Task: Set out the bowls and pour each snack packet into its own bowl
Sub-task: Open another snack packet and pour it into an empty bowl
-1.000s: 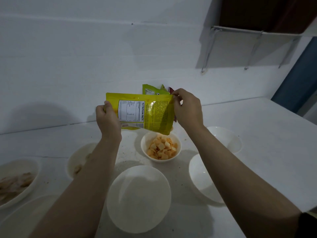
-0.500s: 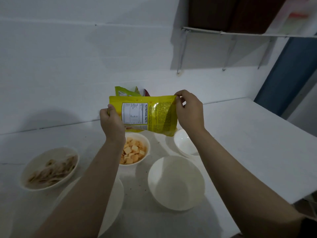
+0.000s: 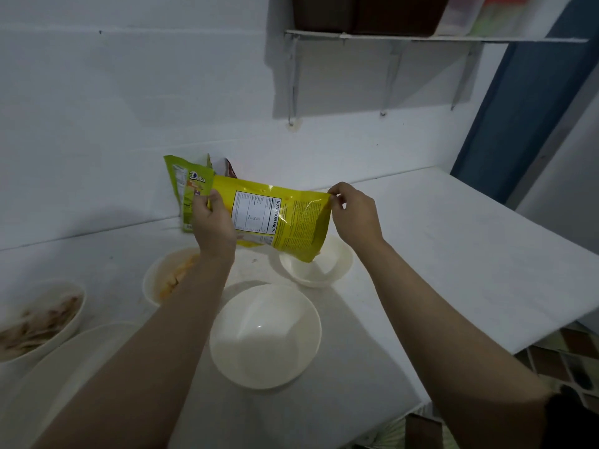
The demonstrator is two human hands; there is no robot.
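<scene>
Partly behind left hand (image 3: 214, 226) and pinching right hand (image 3: 353, 215): gripped yellow packet (image 3: 285, 222).

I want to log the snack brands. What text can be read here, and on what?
"NUTRITION FACTS": heading of the white panel on the yellow packet, held by the left hand and right hand.
"Deka", as best it reads: white logo on the green packet against the wall.
Panel figures and the yellow packet's small print: too small to read.
Red packet behind: no text visible.
</scene>
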